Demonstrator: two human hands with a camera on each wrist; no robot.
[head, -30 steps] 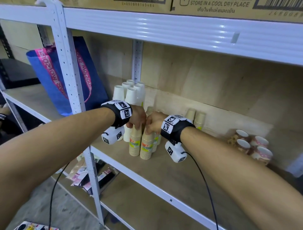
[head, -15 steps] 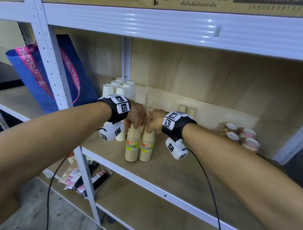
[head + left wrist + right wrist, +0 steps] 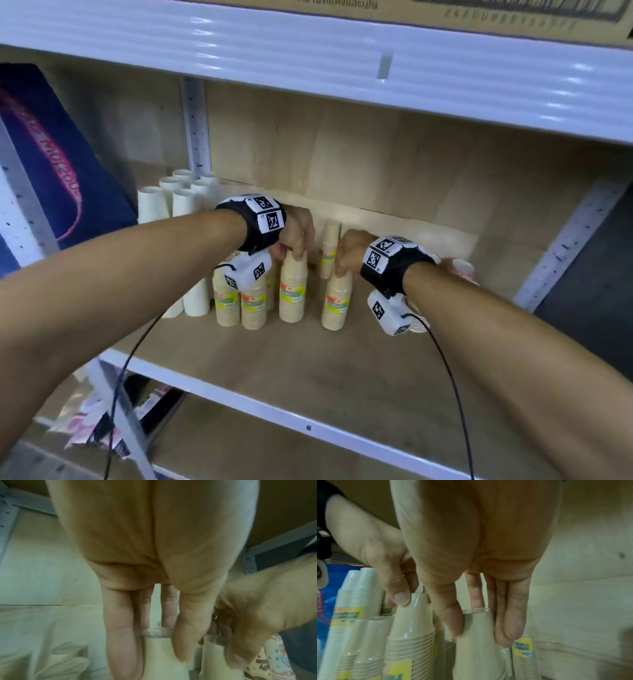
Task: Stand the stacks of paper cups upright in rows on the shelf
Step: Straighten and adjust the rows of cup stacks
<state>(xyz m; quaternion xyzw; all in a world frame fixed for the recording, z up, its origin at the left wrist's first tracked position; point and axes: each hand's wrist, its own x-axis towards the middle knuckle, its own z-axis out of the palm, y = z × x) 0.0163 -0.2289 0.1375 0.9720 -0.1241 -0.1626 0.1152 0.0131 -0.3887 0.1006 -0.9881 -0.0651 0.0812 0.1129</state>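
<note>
Held stacks: two tan paper-cup stacks with green-yellow labels [image 3: 292,287] [image 3: 336,301], upright, apart, tops gripped.
Neighbours: similar tan stacks [image 3: 239,305] upright just left.
White stacks: plain white paper-cup stacks [image 3: 178,202], upright, far left.
Support: wooden shelf board [image 3: 308,370].

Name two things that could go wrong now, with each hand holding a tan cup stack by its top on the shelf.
1. Both the left hand and right hand grip only the narrow tops of their stacks, and; a pull sideways could tip one.
2. The left stack stands close to other tan stacks; a nudge might topple them like dominoes.
</note>
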